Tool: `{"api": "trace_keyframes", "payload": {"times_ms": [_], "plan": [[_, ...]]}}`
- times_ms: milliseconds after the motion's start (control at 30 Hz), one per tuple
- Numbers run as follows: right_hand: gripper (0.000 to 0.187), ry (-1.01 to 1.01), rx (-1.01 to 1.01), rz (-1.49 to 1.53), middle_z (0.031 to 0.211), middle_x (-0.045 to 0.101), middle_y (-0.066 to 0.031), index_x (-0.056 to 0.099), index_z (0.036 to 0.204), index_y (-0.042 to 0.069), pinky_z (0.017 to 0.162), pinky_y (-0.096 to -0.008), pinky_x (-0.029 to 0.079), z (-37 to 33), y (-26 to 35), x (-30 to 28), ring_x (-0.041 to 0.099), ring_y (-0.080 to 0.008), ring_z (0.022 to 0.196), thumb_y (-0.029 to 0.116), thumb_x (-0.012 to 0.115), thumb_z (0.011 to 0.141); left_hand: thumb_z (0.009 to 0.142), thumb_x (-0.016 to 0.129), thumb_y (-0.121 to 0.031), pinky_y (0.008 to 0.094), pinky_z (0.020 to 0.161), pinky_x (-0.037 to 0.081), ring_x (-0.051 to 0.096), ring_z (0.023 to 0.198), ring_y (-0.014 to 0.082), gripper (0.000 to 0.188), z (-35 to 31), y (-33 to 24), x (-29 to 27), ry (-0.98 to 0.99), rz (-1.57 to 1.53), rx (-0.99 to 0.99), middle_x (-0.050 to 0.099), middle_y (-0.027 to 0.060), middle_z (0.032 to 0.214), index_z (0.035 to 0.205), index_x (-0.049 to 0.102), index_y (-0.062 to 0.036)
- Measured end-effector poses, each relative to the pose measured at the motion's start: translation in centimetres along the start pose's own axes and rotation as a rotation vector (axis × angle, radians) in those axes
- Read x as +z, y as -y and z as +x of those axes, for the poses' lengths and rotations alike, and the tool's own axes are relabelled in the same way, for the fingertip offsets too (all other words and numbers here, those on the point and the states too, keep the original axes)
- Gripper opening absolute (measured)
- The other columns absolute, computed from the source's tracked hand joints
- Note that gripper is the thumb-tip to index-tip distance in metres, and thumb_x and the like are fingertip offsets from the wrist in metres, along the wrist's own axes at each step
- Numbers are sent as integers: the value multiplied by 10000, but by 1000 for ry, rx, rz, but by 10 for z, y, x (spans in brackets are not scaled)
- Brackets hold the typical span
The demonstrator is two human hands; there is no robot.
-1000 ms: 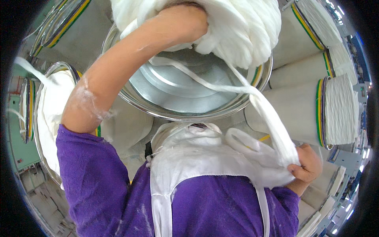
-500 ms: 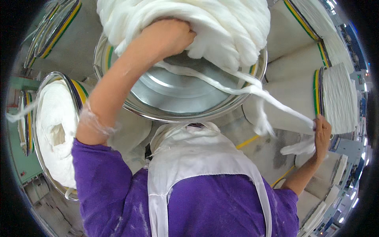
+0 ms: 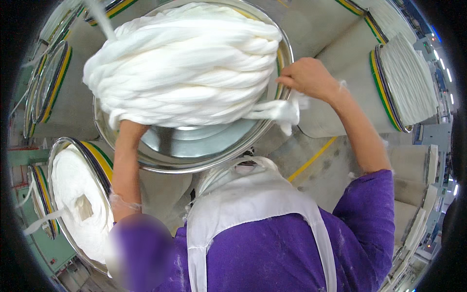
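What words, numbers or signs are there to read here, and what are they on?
None that I can read.
The white apron, purple top and white fibre coil show no writing.
Any marks on the far machines at right are too small and blurred.

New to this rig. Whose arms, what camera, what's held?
No machine arms: these are a person's bare hands, seen by the left of two head-worn fisheye cameras looking down, so straight edges bend. A thick white fibre bundle lies over the mouth of a metal-rimmed can. The left forearm reaches beneath the bundle, which hides most of that hand and its grip. The right hand is curled by the rim, above a loose fibre end; whether it holds anything is unclear.
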State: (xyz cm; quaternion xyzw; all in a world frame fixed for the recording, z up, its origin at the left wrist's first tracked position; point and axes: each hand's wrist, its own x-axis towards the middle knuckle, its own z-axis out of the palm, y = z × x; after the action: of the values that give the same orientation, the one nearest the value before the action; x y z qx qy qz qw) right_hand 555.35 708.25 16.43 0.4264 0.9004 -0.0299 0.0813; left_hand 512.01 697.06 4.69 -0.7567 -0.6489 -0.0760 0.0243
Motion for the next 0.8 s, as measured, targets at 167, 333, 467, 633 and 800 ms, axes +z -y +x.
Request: {"api": "trace_keyframes", "payload": {"times_ms": [167,333,467,633,800], "plan": [[280,320,-347,-31,659,631,-142,698,752,67,636,-419,492,13,53,-17,617,-331,671,336,630,783,850,550,-173,389,1017,345,459,1213,331,438,0,52,-20,5,-11,-219,501,186,1302,1271,518,-57],[288,879,-551,-193,893,675,-131,704,955,92,725,-387,485,57,99,11,637,-263,812,302,573,807,824,579,-150,390,952,409,539,1131,336,403,-27,26,-79,217,-44,-482,574,203,1210,1209,566,-29],[291,490,-470,102,1054,657,-130,672,1067,106,889,-389,470,58,110,68,628,-263,960,184,525,828,743,672,-113,332,622,501,663,654,257,230,-55,-69,-149,563,-293,-332,678,184,765,916,682,38],[251,-380,-586,2,934,676,-156,694,935,50,695,-417,530,33,115,80,663,-278,852,163,570,749,892,528,-139,361,810,467,616,930,315,282,-24,-164,-125,660,-824,-58,633,210,1039,1116,603,15],[133,-153,-413,132,781,681,-129,701,750,78,606,-358,526,24,108,48,671,-247,734,167,618,696,920,416,-273,413,963,391,527,1119,364,400,46,-217,-17,884,-734,46,561,265,1182,1153,553,21]]}}
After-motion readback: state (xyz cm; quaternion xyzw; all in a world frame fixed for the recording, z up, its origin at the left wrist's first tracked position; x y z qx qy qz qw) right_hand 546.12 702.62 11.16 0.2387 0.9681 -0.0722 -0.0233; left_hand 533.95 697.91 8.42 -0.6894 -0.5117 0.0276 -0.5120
